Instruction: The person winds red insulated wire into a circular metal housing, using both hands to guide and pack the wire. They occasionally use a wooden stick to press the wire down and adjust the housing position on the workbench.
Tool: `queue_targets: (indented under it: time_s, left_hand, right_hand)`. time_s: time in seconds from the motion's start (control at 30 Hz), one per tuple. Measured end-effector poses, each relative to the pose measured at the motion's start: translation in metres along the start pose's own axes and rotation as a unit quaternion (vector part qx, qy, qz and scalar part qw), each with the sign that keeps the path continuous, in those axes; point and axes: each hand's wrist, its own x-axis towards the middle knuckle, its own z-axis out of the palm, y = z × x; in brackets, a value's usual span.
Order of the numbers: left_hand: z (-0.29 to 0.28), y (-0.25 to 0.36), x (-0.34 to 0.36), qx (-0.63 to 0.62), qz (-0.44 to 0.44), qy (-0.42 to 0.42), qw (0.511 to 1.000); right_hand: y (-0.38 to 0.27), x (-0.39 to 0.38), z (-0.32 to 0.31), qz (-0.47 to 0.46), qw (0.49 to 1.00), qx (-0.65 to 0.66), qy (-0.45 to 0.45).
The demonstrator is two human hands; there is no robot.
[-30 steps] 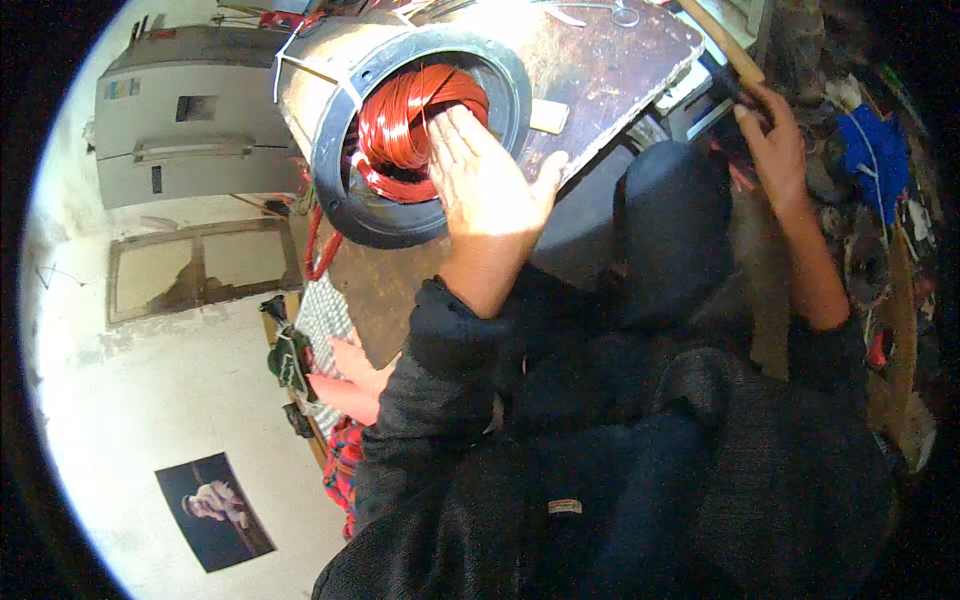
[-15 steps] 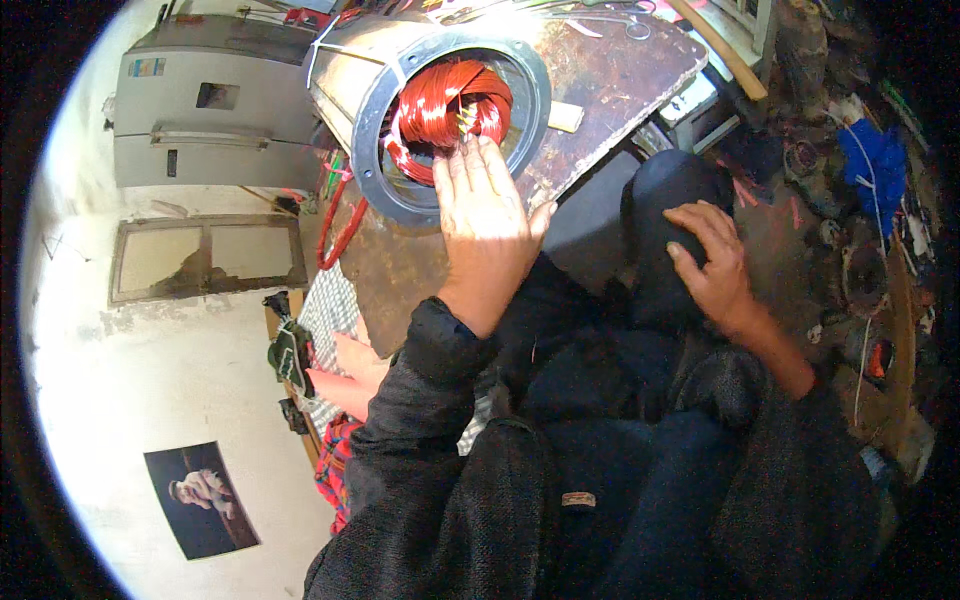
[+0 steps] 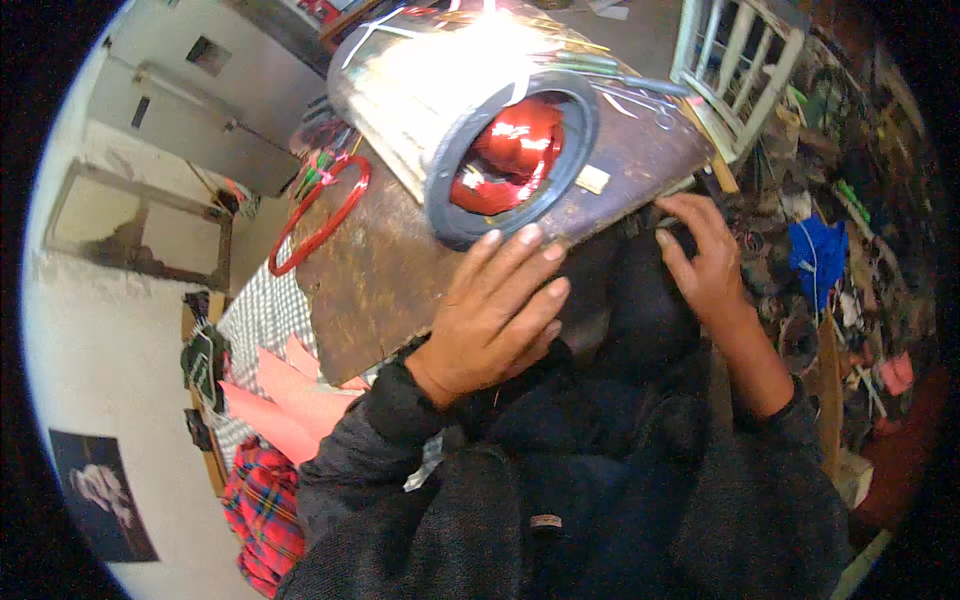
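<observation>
A large metal motor stator (image 3: 440, 110) lies on its side on a worn brown board (image 3: 380, 270), its open end with a dark ring showing red copper windings (image 3: 505, 150). My left hand (image 3: 495, 315) rests flat at the board's near edge just below that opening, fingers spread and holding nothing. My right hand (image 3: 705, 260) touches a dark object at the board's right corner, fingers bent; a firm grip does not show. Dark sleeves and my dark clothing fill the lower part of the view.
A red wire coil (image 3: 320, 215) lies at the board's left edge. A small tan block (image 3: 592, 180) sits near the stator. A white wooden chair (image 3: 735, 70) stands behind. Clutter with blue cloth (image 3: 820, 255) fills the right. Checked and pink cloth (image 3: 270, 380) lie at the left.
My left hand has come down from the stator's opening to the board's near edge. My right hand moved up toward the board's right corner. The view has shifted.
</observation>
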Motion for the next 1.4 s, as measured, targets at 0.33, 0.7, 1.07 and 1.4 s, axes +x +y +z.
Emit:
queue_targets:
  time_s: [0.33, 0.7, 1.07, 1.4]
  left_hand:
    - [-0.076, -0.141, -0.077, 0.008, -0.266, 0.294, 0.918]
    - [-0.073, -0.311, -0.016, 0.043, -0.360, 0.286, 0.887]
    - [-0.041, -0.411, 0.036, 0.028, -0.368, 0.138, 0.919]
    - [-0.038, -0.399, 0.015, -0.061, -0.463, 0.223, 0.856]
  right_hand:
    - [0.004, 0.086, 0.052, -0.067, 0.972, -0.184, -0.127]
    - [-0.010, 0.092, 0.058, -0.094, 0.954, -0.238, -0.160]
    - [-0.001, 0.089, 0.068, -0.082, 0.957, -0.259, -0.107]
    - [0.038, 0.092, 0.047, 0.002, 0.956, -0.293, -0.023]
